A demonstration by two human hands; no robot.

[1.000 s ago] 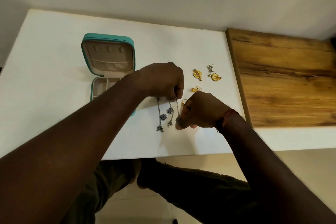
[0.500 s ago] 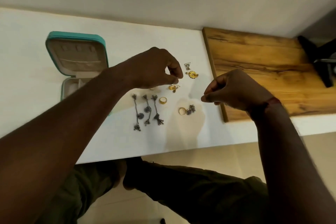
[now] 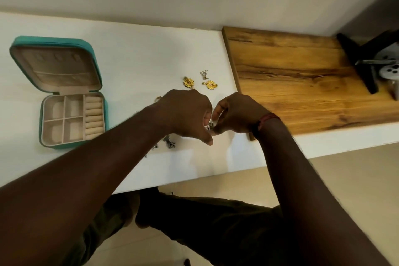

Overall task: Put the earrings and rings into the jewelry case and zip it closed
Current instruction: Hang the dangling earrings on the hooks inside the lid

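Close together: left hand (image 3: 185, 114) curled, right hand (image 3: 237, 114) pinching small silver earring (image 3: 209, 125).

Bare white table (image 3: 133, 67) between jewelry case (image 3: 73, 119) and my left hand (image 3: 187, 114): open lane. Case lid up, compartments reachable from above. My left forearm (image 3: 108, 157) partly covers dangly earrings (image 3: 171, 144). Gold earrings (image 3: 188, 82), triangle earring (image 3: 203, 73) scattered just beyond knuckles. Wooden board (image 3: 302, 84) walls right side, beside my right hand (image 3: 237, 114), which pinches small silver piece (image 3: 209, 125). Dark stand (image 3: 364, 65) far back on board.
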